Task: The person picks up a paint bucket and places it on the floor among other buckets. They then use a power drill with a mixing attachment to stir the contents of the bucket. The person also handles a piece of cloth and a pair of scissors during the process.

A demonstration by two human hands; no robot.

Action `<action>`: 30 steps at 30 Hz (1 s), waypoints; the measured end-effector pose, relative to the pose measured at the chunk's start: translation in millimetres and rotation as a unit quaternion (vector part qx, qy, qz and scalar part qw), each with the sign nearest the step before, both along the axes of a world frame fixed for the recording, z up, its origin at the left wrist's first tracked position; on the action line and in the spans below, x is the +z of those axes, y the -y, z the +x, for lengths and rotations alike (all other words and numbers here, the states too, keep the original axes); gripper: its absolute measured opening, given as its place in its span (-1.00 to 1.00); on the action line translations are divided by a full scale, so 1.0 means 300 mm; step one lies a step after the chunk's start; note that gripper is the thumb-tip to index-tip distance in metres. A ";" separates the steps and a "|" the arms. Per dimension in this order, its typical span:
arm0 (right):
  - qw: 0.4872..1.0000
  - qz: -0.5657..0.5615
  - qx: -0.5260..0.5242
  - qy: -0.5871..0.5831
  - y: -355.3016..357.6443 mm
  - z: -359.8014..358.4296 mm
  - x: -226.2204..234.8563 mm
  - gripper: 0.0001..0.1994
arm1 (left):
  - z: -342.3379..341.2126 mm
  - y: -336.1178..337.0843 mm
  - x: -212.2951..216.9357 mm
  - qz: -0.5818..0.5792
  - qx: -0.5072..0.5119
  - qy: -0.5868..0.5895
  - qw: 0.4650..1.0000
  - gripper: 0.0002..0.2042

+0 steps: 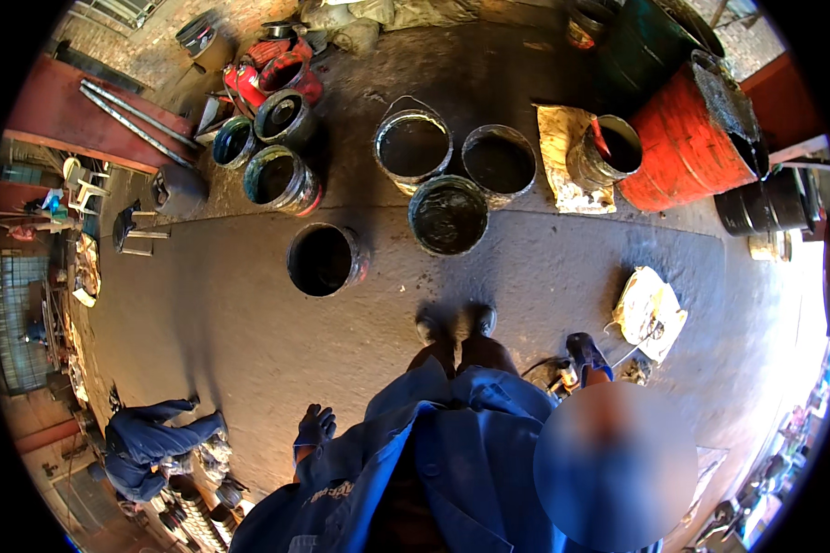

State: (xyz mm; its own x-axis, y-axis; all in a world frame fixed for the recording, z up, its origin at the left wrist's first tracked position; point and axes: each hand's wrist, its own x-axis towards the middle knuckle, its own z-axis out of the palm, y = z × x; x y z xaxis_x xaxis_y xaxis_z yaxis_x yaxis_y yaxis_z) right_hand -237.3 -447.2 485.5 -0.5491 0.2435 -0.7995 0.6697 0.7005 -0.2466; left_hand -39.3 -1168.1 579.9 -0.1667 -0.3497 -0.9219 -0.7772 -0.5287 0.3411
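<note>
My left hand [315,426], in a dark glove, hangs beside my blue coat with its fingers apart and nothing in it. On the other side, my right hand [587,356], dark and blue-cuffed, hangs low with its fingers loosely spread; I see nothing held. Ahead of my shoes stands an open bucket [292,261] with a dark inside. Further off, three buckets cluster: one holding dark, wet-looking stuff [448,217], one with a raised wire handle [413,147], and one at the right [499,164]. Both hands are apart from all of them.
Several buckets [282,181] stand at the far left. A red drum [692,138] leans at the right, beside a bucket [603,152] with a red-handled tool. A pale sack [650,313] lies on the floor at right. A person in blue [152,442] bends at the left.
</note>
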 end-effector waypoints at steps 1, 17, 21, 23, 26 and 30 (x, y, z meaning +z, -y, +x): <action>0.990 0.042 0.132 0.002 -0.115 0.030 -0.035 -0.67 | -0.049 -0.043 -0.038 0.027 -0.019 -0.019 0.999 -0.41; 0.981 -0.137 -0.138 -0.031 -0.104 0.103 0.010 -0.62 | -0.076 -0.202 0.097 -0.041 0.062 0.010 0.997 -0.44; 0.984 -0.108 -0.130 0.050 -0.137 0.060 0.007 -0.62 | -0.019 -0.254 0.080 -0.035 0.087 0.017 0.995 -0.45; 0.978 -0.110 -0.170 0.048 -0.075 0.024 0.060 -0.62 | 0.035 -0.269 0.088 -0.046 0.094 0.037 0.994 -0.46; 0.985 -0.099 -0.125 0.062 -0.090 -0.030 0.026 -0.64 | 0.099 -0.283 0.089 -0.038 0.105 0.036 0.993 -0.47; 0.999 -0.029 -0.038 -0.005 -0.263 -0.034 -0.208 -0.66 | 0.078 -0.355 0.094 -0.028 0.100 0.052 0.993 -0.47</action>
State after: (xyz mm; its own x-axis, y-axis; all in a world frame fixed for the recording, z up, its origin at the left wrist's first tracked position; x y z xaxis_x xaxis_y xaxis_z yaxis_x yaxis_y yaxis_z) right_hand -247.3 -368.3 423.1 -0.5392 0.2381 -0.8078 0.7174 0.6323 -0.2925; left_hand -16.0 -1061.5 608.0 0.0059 -0.4170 -0.9089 -0.6905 -0.6591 0.2980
